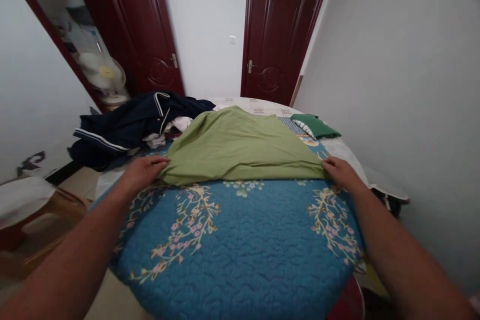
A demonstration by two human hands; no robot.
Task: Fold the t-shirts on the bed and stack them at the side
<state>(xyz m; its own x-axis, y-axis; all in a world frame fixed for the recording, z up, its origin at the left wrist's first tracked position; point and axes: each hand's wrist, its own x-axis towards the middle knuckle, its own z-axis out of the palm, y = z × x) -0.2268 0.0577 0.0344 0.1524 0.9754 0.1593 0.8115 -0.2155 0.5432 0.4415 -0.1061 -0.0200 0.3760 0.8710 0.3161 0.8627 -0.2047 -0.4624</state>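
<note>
1. Head view, the only one; taking the blue quilt (243,245) as landmark for every place
2. Found the green cloth (240,145) spread across the far part of the blue quilt, shallowly creased along its near edge, somewhat rumpled toward the far left
3. Noted left hand (150,167) over the left side of the blue quilt, pinching the near left corner of the green cloth between thumb and fingers; cannot tell the curl of the lower fingers
4. Noted right hand (340,171) over the right side of the blue quilt, thumb on top, pinching the near right corner; cannot tell the set of the fingers hidden beneath
5. Judged as held at opposite corners probably to keep the near edge straight and taut
6. Logged navy garment (137,122) bunched at the far left of the blue quilt, dark green piece (318,126) near its far right; likely set aside to stay out from under the green cloth
7. Saw patterned tablecloth (257,106) beyond the far edge of the blue quilt; presumably covered for a softer, padded surface
</note>
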